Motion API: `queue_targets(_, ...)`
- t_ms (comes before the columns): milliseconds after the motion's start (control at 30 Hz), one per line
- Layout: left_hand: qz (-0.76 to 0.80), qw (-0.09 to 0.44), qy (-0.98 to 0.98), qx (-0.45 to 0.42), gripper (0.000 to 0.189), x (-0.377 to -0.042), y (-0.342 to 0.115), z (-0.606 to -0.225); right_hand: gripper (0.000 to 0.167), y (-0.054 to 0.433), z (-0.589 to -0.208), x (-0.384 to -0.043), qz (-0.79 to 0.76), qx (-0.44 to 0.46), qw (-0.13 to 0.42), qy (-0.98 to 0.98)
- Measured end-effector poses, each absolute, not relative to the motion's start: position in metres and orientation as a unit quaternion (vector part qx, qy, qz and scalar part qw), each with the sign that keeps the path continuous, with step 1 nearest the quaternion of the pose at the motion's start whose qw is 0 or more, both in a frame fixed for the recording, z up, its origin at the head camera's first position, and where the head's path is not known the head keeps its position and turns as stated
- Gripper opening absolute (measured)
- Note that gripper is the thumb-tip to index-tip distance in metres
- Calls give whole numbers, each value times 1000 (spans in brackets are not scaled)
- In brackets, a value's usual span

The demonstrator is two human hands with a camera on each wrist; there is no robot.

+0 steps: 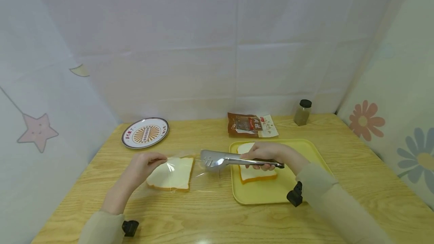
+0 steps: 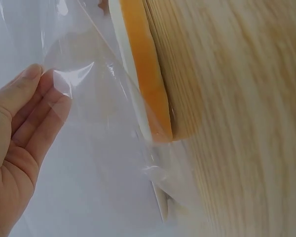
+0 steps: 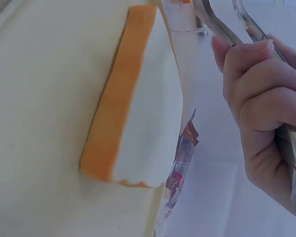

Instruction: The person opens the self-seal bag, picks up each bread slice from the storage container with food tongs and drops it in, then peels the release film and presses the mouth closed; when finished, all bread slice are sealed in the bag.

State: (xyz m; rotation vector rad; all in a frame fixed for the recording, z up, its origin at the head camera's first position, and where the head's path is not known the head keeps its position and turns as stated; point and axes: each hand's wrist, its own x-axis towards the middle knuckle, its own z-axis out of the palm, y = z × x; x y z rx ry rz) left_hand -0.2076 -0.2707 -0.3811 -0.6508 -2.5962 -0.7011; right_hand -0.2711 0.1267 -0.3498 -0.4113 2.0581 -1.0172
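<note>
A white bread slice [image 1: 173,176] with an orange-brown crust lies on the table at the left, in or under clear plastic [image 2: 74,49] that looks like a bag. My left hand [image 1: 140,168] pinches the plastic's edge between thumb and fingers, raising it above the slice. In my right hand [image 1: 269,154] is a pair of metal tongs [image 1: 225,159], gripped by the handles. Their heads point left, near the plastic's right side, with no food visible between them. Under that hand, a second bread slice [image 3: 150,103] rests on a yellow tray [image 1: 261,194], partly hidden.
A round patterned plate [image 1: 145,133] stands at the back left. Behind the tray lies a brown and white food packet [image 1: 251,125]. Farther right is a small jar [image 1: 302,113] with a black lid. Fabric walls border the table at the back and sides.
</note>
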Motion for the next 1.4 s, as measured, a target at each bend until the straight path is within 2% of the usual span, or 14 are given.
queue_targets(300, -254, 194, -924, -211, 11, -209, -272, -384, 49, 161, -351, -244, -448, -162, 360, 802)
queue_targets(567, -262, 199, -914, -237, 11, -209, -272, -387, 53, 194, -359, -207, -494, -166, 338, 783)
queue_targets(800, -257, 216, -907, -254, 11, -209, -273, -389, 54, 217, -360, -182, -521, -132, 318, 781)
queue_targets(1000, -254, 206, -911, -253, 10, -209, -273, -389, 54, 234, -360, -164, -528, -121, 303, 784)
queue_targets(1233, -255, 201, -911, -256, 10, -209, -273, -388, 60, 252, -360, -144, -538, -81, 316, 777)
queue_targets(1400, -256, 182, -916, -249, 10, -209, -272, -388, 56, 264, -362, -133, -554, -65, 325, 764)
